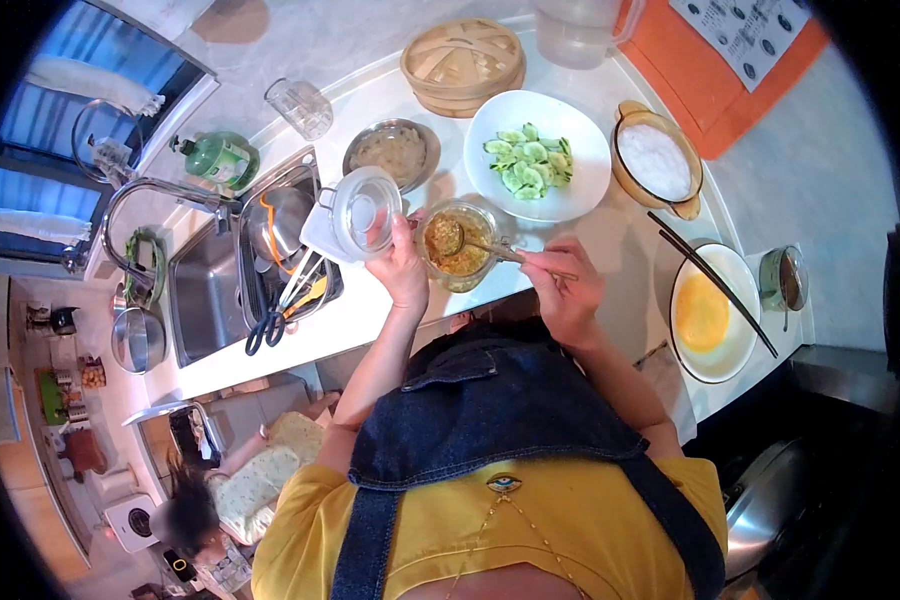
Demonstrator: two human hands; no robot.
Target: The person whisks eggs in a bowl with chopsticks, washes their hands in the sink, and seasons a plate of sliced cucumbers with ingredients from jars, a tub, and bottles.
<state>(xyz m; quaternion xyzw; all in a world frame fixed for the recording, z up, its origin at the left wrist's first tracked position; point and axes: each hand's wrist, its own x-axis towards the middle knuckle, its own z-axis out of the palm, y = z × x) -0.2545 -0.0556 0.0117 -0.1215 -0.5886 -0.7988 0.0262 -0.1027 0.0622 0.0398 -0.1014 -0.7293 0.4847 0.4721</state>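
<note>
My left hand (404,268) is closed on the rim of a clear round lid (361,212), held up to the left of a glass jar (461,284). Inside the jar is a chunky orange-brown paste (440,255). My right hand (570,288) pinches the handle of a metal spoon (495,252), whose bowl sits over the paste within the jar's mouth. Just behind the jar stands a white plate (590,150) of sliced cucumber (528,165). A metal bowl (430,150) with pale, wet-looking contents is behind the lid.
Kitchen scissors (266,330) lie by the sink (202,300). A bamboo steamer (462,65) is at the back. To the right are a bowl of white grains (656,160) and black chopsticks (715,285) across a bowl of beaten egg (703,315). Another person (260,490) is at lower left.
</note>
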